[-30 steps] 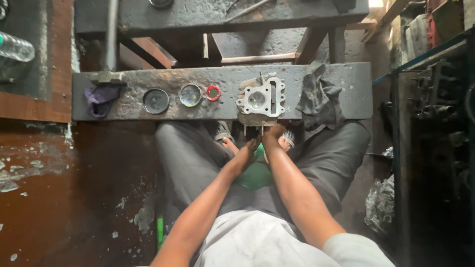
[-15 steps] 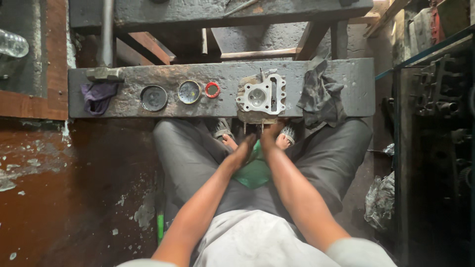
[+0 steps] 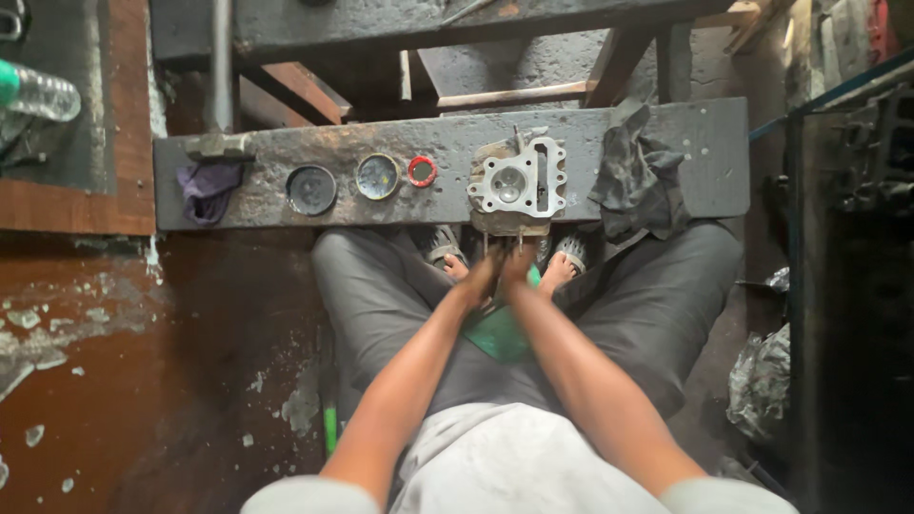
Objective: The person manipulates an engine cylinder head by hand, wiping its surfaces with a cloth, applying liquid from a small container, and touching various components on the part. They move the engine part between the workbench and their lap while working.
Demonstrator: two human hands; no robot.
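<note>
From the head view, a clear plastic bottle [image 3: 36,92] lies far to the left, contents unclear. The pale metal cylinder head [image 3: 515,183] sits on the grimy bench plank [image 3: 705,143], just beyond both hands. Left hand [image 3: 479,276] and right hand [image 3: 519,269] press together beneath it; their grip is hidden.

The engine cylinder head [image 3: 514,186] sits flat on the dark, grimy bench plank [image 3: 447,143], right at its near edge. Its pale, silvery metal face points up, and a round hollow shows in the middle of that face, with a long slot just to the right of the hollow. Small bolt holes ring the outline. The body under the face looks brown and dirty and hangs slightly over the plank edge. A thin stud seems to stick up at its far side, though that is hard to tell.
</note>
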